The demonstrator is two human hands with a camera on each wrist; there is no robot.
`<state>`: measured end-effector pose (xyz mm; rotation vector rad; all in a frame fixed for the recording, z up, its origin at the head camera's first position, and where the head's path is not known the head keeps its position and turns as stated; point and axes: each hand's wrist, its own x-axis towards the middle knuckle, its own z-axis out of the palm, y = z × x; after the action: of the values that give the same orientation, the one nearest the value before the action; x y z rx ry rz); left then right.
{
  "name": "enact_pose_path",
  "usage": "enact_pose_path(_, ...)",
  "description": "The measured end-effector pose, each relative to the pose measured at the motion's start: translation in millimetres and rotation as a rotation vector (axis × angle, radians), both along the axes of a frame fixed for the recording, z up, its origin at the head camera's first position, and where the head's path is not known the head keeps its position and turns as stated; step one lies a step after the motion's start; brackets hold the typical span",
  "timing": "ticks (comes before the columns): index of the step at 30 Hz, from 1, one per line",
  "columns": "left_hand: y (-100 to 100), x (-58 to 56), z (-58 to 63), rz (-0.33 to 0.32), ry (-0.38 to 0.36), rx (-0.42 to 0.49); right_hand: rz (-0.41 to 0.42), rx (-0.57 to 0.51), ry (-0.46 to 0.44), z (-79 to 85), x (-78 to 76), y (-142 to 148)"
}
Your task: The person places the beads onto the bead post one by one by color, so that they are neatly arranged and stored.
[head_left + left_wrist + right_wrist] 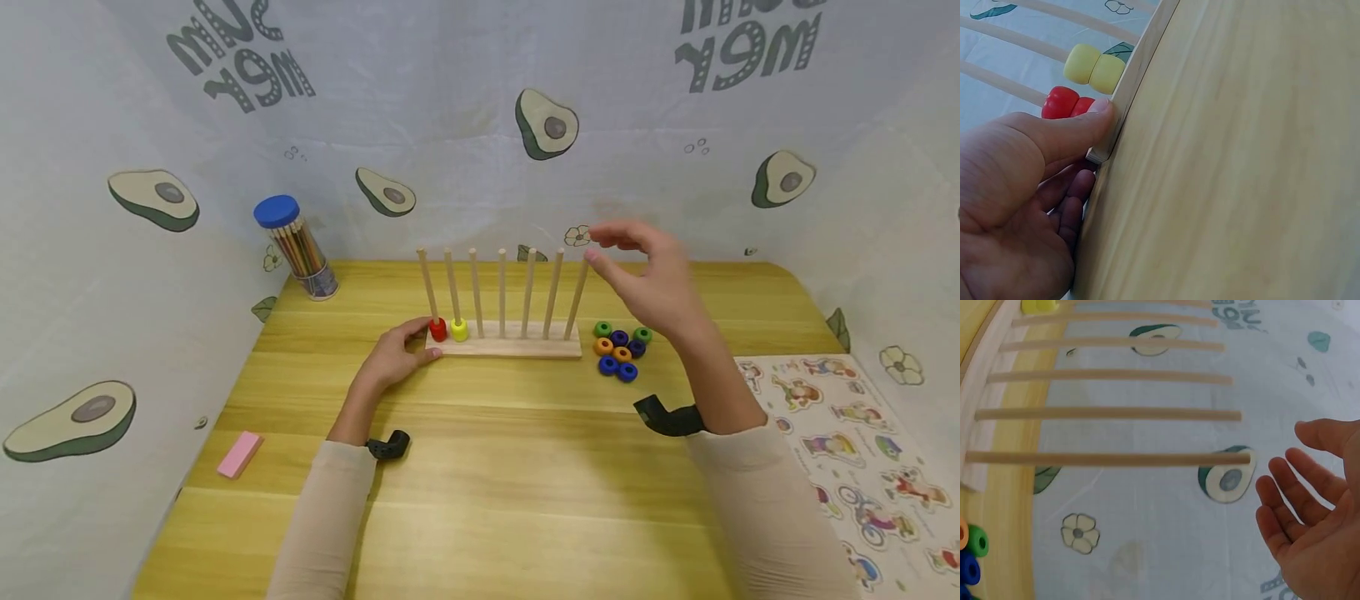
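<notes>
Well, left hand (393, 354) grips rack (504, 350) — 7 pegs (502, 292).

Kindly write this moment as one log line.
left hand: holds peg rack | right hand: empty, raised | red beads, yellow beads: on pegs | loose beads: on table

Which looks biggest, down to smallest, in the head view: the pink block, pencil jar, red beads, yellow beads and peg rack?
1. Peg rack
2. Pencil jar
3. Pink block
4. Red beads and yellow beads: they look alike, so I can't rank them.
</notes>
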<state>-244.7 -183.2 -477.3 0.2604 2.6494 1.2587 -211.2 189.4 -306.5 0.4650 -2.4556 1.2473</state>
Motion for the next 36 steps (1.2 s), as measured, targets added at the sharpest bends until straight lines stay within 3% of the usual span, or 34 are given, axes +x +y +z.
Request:
enact_pose_path(8,0,-1.5,1.5,-0.016,0.012,-0.02,-0.119,0.054,-0.145,-32.4,11.7,48)
enact_pose_path(23,0,-1.2,-1.0,-0.008,0.009,-0.007,-0.132,0.126,-0.407,-111.5,5.8,98)
enact_pose_path(36,0,0.2,-0.6,0.002,0.008,0.0,-0.093,0.128,-0.488,-135.0,2.3,110)
